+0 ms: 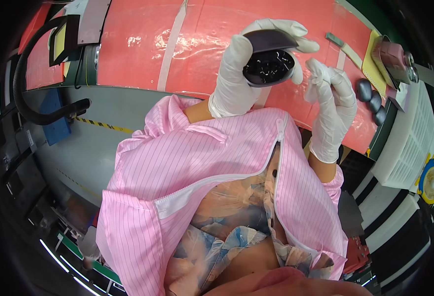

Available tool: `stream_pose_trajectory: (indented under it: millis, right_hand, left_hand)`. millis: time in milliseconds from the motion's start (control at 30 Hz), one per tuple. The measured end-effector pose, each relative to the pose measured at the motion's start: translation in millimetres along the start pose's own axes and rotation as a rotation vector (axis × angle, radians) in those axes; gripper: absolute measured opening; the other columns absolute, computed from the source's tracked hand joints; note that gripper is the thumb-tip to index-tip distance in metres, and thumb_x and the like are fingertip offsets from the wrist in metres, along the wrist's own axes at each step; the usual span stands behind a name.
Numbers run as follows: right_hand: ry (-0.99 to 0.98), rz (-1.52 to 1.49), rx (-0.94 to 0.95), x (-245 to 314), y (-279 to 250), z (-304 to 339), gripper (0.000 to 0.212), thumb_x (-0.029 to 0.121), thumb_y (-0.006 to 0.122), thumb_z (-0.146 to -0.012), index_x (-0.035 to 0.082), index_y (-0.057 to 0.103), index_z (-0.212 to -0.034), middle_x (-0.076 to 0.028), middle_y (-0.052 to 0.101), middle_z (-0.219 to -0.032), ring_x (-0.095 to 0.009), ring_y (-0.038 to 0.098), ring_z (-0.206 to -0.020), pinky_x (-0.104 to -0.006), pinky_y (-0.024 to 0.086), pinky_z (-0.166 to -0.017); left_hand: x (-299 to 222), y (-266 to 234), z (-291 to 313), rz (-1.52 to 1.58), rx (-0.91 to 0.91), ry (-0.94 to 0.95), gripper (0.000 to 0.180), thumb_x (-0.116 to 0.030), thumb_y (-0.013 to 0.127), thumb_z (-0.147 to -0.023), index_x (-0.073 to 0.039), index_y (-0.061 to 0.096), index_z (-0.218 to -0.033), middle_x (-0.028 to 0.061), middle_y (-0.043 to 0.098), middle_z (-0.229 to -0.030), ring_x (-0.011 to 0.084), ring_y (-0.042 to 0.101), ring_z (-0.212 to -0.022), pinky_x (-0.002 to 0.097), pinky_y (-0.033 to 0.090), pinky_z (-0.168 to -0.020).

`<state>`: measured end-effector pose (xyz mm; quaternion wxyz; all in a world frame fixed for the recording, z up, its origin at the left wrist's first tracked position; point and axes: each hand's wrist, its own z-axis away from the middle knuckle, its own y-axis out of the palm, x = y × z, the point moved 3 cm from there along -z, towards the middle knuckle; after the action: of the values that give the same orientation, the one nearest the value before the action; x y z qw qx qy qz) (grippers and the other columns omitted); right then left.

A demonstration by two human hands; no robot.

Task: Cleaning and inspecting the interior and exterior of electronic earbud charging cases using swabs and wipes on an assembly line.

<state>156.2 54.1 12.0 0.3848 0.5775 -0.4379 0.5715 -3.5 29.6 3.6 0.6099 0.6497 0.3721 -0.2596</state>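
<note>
My left hand (236, 74), in a white glove, grips a dark, glossy oval clamshell case (268, 45) above the mat. The case's lid is raised, and its shiny black inside (270, 68) faces me. To its right, my right hand (333, 108), gloved too, has its thumb and fingers pinched around what looks like a white wipe (317, 74). That white material blends with the glove, so its edges are hard to make out. A small gap separates the wipe from the case.
A red mat (133, 54) with pale tape strips covers the bench. Several dark oval pieces (375, 101) lie at the right, near a yellow pad (373, 64) and a flat tool (345, 49). A black flexible arm (17, 74) curves at the left. A white slatted tray (408, 133) stands at the right.
</note>
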Motion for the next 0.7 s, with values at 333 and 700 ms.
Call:
stream_pose_trajectory:
  millis: [333,700]
  right_hand:
    - [-0.098,0.005,-0.049,-0.1,6.9,2.9,0.015,0.003,0.059,-0.089,0.0,0.064,-0.103,-0.003,0.054,-0.092,-0.009,0.051,-0.073,-0.0233,0.043,-0.067]
    - [-0.677,0.671,-0.022,32.3,27.4,-4.4,0.02,-0.005,0.066,-0.077,0.003,0.065,-0.095,-0.005,0.055,-0.086,-0.015,0.055,-0.073,-0.0269,0.045,-0.065]
  left_hand:
    - [-3.6,-1.8,0.7,-0.029,-0.035,0.045,0.099,-0.082,0.035,-0.077,0.003,0.048,-0.125,0.0276,0.059,-0.115,0.0232,0.067,-0.077,0.0299,0.054,-0.074]
    - [-3.8,-1.5,0.0,-0.092,-0.101,0.03,0.094,-0.08,0.038,-0.079,0.003,0.049,-0.121,0.0248,0.061,-0.111,0.0208,0.066,-0.082,0.0299,0.053,-0.074]
